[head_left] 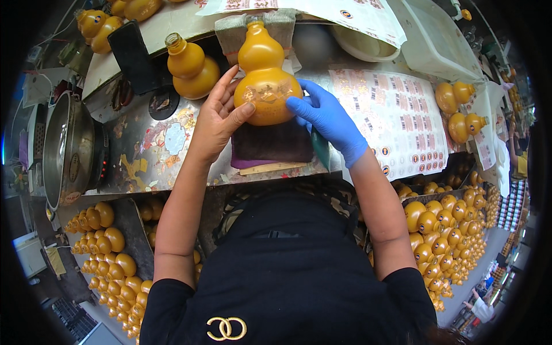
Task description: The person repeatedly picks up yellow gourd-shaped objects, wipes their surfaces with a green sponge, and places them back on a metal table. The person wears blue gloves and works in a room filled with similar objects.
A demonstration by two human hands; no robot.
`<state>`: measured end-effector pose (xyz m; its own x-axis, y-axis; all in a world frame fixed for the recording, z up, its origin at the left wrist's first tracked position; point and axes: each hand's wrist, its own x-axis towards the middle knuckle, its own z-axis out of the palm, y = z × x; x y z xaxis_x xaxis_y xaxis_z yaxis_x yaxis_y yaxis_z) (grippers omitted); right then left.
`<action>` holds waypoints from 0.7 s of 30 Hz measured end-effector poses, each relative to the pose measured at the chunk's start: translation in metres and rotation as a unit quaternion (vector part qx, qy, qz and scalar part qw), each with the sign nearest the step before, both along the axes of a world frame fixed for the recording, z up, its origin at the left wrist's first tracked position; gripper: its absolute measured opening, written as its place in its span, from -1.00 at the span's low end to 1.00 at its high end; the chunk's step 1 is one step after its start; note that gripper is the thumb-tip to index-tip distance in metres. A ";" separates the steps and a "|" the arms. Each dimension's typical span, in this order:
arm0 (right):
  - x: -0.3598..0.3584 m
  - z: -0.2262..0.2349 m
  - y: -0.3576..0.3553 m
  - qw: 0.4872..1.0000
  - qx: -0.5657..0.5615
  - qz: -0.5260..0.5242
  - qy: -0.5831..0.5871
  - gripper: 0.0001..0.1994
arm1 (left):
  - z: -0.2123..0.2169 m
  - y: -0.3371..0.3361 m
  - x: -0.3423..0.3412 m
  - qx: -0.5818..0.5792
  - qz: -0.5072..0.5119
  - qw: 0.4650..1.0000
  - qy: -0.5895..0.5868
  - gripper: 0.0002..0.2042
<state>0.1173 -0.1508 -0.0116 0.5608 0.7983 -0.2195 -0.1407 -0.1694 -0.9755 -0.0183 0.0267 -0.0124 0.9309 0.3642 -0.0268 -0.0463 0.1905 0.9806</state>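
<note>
A glossy orange gourd-shaped bottle [264,75] lies on a dark cloth pad [270,144] on the workbench, neck pointing away from me. My bare left hand [218,118] holds its left side, thumb pressed on a gold label on the belly. My right hand [328,118], in a blue glove, presses the label's right edge with its fingertips. A second gourd bottle [192,66] lies just left of it.
Sheets of printed stickers [397,115] cover the bench at right, with more gourd bottles [460,112] beyond. A metal pot [66,149] stands at left. Trays of several orange gourd bottles lie below at left [112,259] and right [445,236].
</note>
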 end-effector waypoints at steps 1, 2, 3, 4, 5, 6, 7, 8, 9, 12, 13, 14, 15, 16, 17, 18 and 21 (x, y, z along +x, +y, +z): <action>0.001 -0.002 0.000 1.000 0.001 0.002 0.001 -0.33 | -0.001 0.000 0.000 0.000 0.000 1.000 -0.001 -0.19; 0.001 -0.003 0.000 1.000 0.003 0.004 0.001 -0.33 | -0.002 0.001 0.000 0.001 0.001 1.000 -0.001 -0.19; 0.001 -0.004 0.000 1.000 0.004 0.003 0.002 -0.33 | -0.003 0.001 0.000 0.001 0.001 1.000 -0.002 -0.19; 0.001 -0.004 0.000 1.000 0.006 0.002 0.003 -0.33 | -0.003 0.002 0.000 0.002 0.000 1.000 -0.002 -0.19; 0.001 -0.005 0.000 1.000 0.007 0.001 0.004 -0.33 | -0.004 0.002 0.000 0.003 -0.001 1.000 -0.001 -0.19; 0.001 -0.005 0.000 1.000 0.007 0.003 0.004 -0.33 | -0.004 0.003 0.000 0.004 -0.002 1.000 -0.001 -0.19; 0.002 -0.004 0.000 1.000 0.006 0.004 0.003 -0.33 | -0.005 0.003 0.000 0.003 -0.003 1.000 -0.002 -0.19; 0.002 -0.004 0.000 1.000 0.006 0.005 0.003 -0.33 | -0.005 0.002 0.000 0.001 -0.005 1.000 -0.004 -0.19; 0.001 -0.004 0.000 1.000 0.010 0.002 0.006 -0.34 | -0.005 0.002 0.001 0.000 -0.007 1.000 -0.007 -0.19; -0.001 -0.003 0.000 0.999 0.016 -0.018 0.035 -0.43 | -0.008 0.004 0.000 0.002 -0.009 1.000 -0.014 -0.19; 0.000 -0.003 -0.001 0.998 0.014 -0.032 0.056 -0.47 | -0.009 0.005 0.000 0.002 -0.013 1.000 -0.015 -0.19; 0.000 -0.003 -0.004 0.996 0.013 -0.046 0.078 -0.52 | -0.009 0.005 0.000 0.001 -0.016 1.000 -0.016 -0.19; 0.003 -0.007 -0.010 0.978 0.062 -0.104 0.172 -0.55 | -0.010 0.006 0.001 0.001 -0.021 1.000 -0.017 -0.20; 0.006 -0.013 -0.019 0.945 0.109 -0.159 0.265 -0.57 | -0.012 0.007 0.001 -0.010 -0.018 1.000 -0.022 -0.21; 0.006 -0.015 -0.024 0.898 0.155 -0.211 0.353 -0.59 | -0.013 0.007 0.001 -0.021 -0.016 0.999 -0.027 -0.22; -0.003 -0.005 -0.025 0.871 0.190 -0.254 0.374 -0.62 | -0.015 0.008 0.001 -0.033 -0.014 0.999 -0.029 -0.23; -0.036 0.018 -0.021 0.895 0.222 -0.264 0.284 -0.71 | -0.013 0.002 0.000 0.046 -0.031 0.998 -0.016 -0.27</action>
